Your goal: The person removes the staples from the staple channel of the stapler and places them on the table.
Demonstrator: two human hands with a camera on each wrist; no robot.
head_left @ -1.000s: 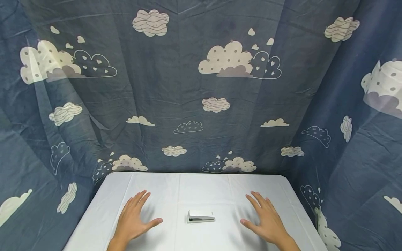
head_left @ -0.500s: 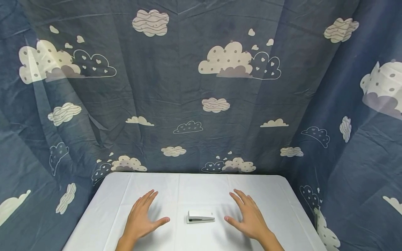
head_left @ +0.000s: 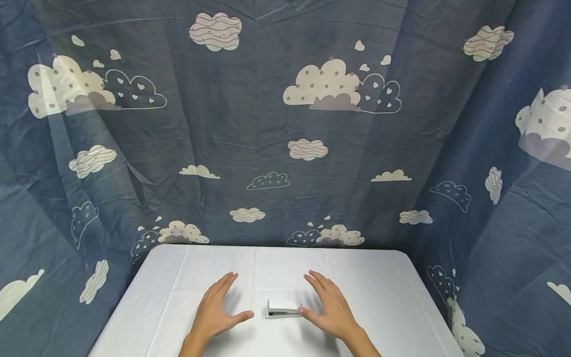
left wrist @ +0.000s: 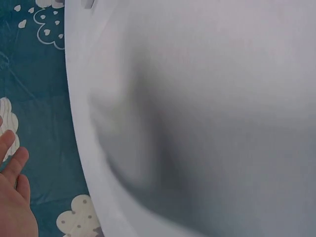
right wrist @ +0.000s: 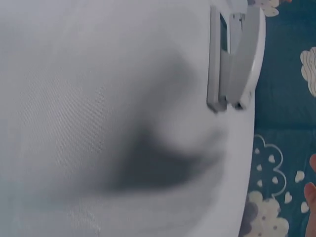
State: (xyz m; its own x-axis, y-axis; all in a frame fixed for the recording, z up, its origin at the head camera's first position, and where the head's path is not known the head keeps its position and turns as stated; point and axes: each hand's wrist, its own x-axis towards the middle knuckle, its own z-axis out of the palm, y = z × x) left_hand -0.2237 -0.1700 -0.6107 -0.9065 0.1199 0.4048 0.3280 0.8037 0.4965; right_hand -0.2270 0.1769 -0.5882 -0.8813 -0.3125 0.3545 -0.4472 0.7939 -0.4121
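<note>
A white and grey stapler (head_left: 283, 308) lies near the middle of the white table, its hinge end to the left or right along the table's width. In the right wrist view the stapler (right wrist: 238, 59) shows its long base and raised top arm. My left hand (head_left: 215, 310) hovers to its left, fingers spread and thumb pointing at it. On the other side my right hand (head_left: 331, 310) has its fingers extended, and its thumb tip overlaps the stapler's right end in the head view. Both hands hold nothing. At the left wrist view's edge, part of the left hand (left wrist: 15, 197) shows.
A white cloth covers the table (head_left: 370, 277), and both hands cast shadows on it. Behind and at both sides hangs a dark blue curtain (head_left: 232, 124) printed with clouds, close to the table's far edge.
Both hands have moved inward toward the stapler, the left one rightward and the right one leftward. The stapler has stayed in place.
</note>
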